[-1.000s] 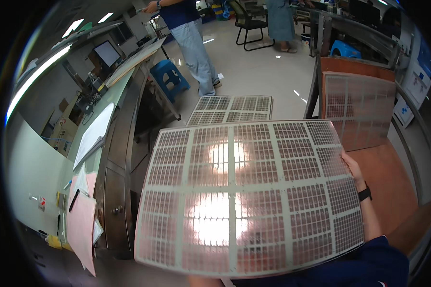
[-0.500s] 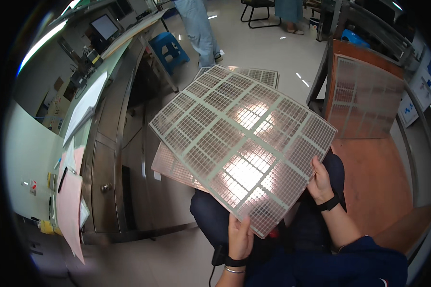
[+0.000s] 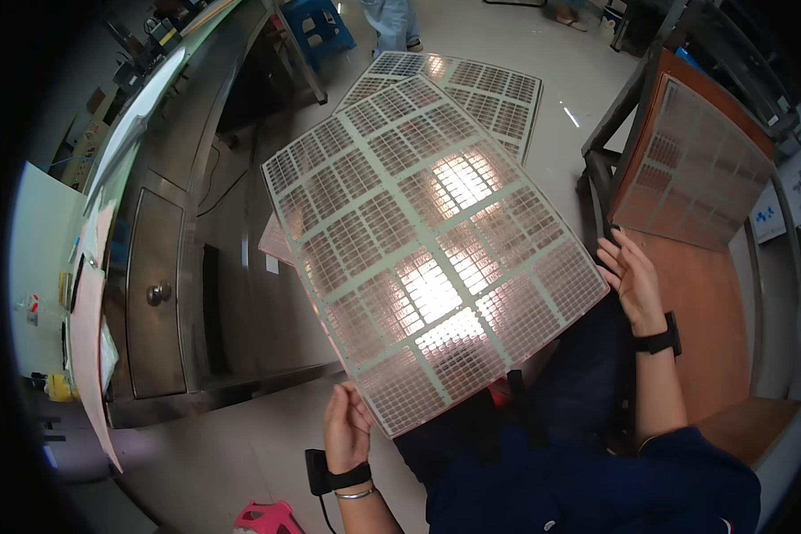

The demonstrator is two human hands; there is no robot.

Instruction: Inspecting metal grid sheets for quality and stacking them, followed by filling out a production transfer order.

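A large rectangular circuit board panel (image 3: 418,236), copper-coloured with pale green strips and a fine grid, lies slanted in front of me over my lap. Its lower left edge meets the fingers of my left hand (image 3: 347,432), which are loosely stretched along the edge and partly hidden by it. Beside the right corner, my right hand (image 3: 632,280) has its fingers spread, with the fingertips by the edge and no grip around it. Beneath the top panel, another gridded panel (image 3: 498,84) sticks out at the far side. A pinkish panel corner (image 3: 277,242) shows at the left.
On the right, a similar panel (image 3: 699,169) leans against an orange-brown board (image 3: 685,311) in a dark metal frame. A metal workbench with a drawer (image 3: 156,294) runs along my left. A blue stool (image 3: 316,31) and a person's legs (image 3: 392,22) are beyond; a pink object (image 3: 269,516) lies low.
The top panel has turned and shifted left, uncovering more of the panel behind it. My left hand has moved left; my right hand has moved outward and its fingers have opened.
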